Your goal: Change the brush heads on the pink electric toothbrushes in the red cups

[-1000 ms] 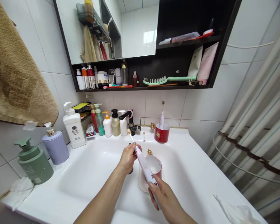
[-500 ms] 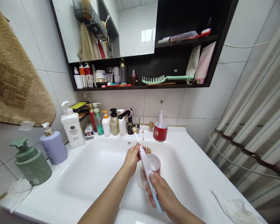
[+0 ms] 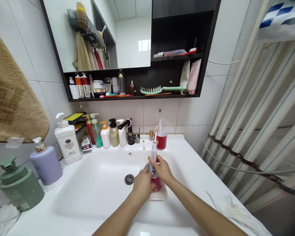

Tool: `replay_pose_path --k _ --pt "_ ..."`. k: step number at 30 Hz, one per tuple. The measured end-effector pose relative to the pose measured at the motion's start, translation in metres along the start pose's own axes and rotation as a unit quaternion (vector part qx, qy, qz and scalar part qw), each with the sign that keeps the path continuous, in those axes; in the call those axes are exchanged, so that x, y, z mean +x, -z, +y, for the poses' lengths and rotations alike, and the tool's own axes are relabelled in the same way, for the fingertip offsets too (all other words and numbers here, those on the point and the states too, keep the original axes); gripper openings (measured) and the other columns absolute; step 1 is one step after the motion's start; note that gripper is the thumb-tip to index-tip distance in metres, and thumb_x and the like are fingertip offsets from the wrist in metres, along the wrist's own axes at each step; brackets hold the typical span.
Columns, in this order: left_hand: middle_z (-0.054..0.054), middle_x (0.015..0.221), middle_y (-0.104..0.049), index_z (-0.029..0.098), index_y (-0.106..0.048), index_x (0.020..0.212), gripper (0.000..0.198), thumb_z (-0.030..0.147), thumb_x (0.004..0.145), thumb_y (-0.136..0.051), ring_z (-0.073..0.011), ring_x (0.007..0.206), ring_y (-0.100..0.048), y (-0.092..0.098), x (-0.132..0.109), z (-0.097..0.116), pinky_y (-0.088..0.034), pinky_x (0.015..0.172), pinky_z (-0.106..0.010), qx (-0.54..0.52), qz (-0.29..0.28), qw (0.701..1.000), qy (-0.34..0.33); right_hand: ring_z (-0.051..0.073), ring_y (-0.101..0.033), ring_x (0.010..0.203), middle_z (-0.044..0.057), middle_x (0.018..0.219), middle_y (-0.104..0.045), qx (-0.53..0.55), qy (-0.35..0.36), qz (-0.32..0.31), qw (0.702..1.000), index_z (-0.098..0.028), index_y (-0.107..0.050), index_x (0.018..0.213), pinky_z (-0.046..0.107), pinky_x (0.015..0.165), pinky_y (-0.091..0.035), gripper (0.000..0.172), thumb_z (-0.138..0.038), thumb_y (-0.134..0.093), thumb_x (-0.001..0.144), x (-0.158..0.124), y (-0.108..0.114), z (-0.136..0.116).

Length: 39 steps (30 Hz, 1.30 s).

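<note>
Left hand [image 3: 142, 184] wrapped round red cup with white inside [image 3: 158, 185]. Cup sits on small white dish [image 3: 162, 197] at right slope of white washbasin [image 3: 93, 183]. Right hand [image 3: 164, 169] clamped on white-and-pink electric toothbrush [image 3: 153, 153], upright, lower end in cup, bristles up. Hands close together.

Risks:
- tall handle likely makes cup top-heavy, so it may tip off dish into basin
- wet grip may slip
- brush head near second red cup [image 3: 162, 141] behind, may knock it

A gold mark, perhaps a double-happiness character, stands on the rear red cup [image 3: 162, 141]. The label on the white pump bottle [image 3: 68, 146] is too small to read.
</note>
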State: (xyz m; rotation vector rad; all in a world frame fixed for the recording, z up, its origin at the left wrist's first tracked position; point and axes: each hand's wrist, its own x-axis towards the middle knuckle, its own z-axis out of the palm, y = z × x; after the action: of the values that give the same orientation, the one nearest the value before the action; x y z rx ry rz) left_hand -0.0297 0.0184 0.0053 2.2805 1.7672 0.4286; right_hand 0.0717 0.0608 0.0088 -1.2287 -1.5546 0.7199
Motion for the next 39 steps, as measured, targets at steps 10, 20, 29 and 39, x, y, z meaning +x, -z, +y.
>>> replay_pose_path --k 10,20,29,39 --pt "-0.004 0.091 -0.051 0.016 -0.052 0.085 0.024 0.018 0.063 -0.043 -0.0168 0.083 -0.044 0.009 0.010 0.025 -0.036 0.069 -0.026 0.023 0.004 0.996 -0.085 0.018 -0.051 0.071 0.007 0.077 -0.056 -0.047 0.025 -0.017 0.998 -0.014 -0.055 0.074 0.028 0.066 -0.039 0.024 -0.032 -0.042 0.065 -0.001 0.036 0.010" --pt "-0.008 0.090 -0.050 0.015 -0.052 0.085 0.023 0.021 0.064 -0.044 -0.0201 0.083 -0.045 0.018 0.090 0.088 -0.036 0.068 -0.029 -0.001 0.064 0.984 -0.166 0.012 -0.049 0.051 0.001 0.061 -0.057 -0.051 -0.012 0.063 0.997 -0.015 -0.054 0.076 0.022 0.046 -0.037 0.024 -0.033 -0.042 0.064 0.071 0.112 0.017" --pt "-0.010 0.095 -0.047 0.015 -0.050 0.088 0.023 0.014 0.067 -0.041 -0.0217 0.087 -0.043 -0.001 0.159 0.114 -0.035 0.068 -0.029 -0.030 0.060 0.987 -0.143 0.010 -0.051 0.058 -0.001 0.067 -0.056 -0.101 -0.063 0.087 0.989 -0.013 -0.053 0.076 0.024 0.054 -0.040 0.019 -0.028 -0.043 0.072 0.129 0.137 0.046" --pt "-0.010 0.106 -0.041 0.013 -0.047 0.094 0.030 0.015 0.064 -0.045 -0.0208 0.101 -0.031 0.021 0.169 0.064 -0.022 0.085 -0.033 0.049 0.173 0.981 -0.070 0.013 -0.051 0.075 0.003 0.089 -0.052 -0.085 -0.098 0.029 0.991 -0.013 -0.048 0.091 0.031 0.065 -0.043 0.023 -0.027 -0.040 0.075 0.150 0.140 0.050"
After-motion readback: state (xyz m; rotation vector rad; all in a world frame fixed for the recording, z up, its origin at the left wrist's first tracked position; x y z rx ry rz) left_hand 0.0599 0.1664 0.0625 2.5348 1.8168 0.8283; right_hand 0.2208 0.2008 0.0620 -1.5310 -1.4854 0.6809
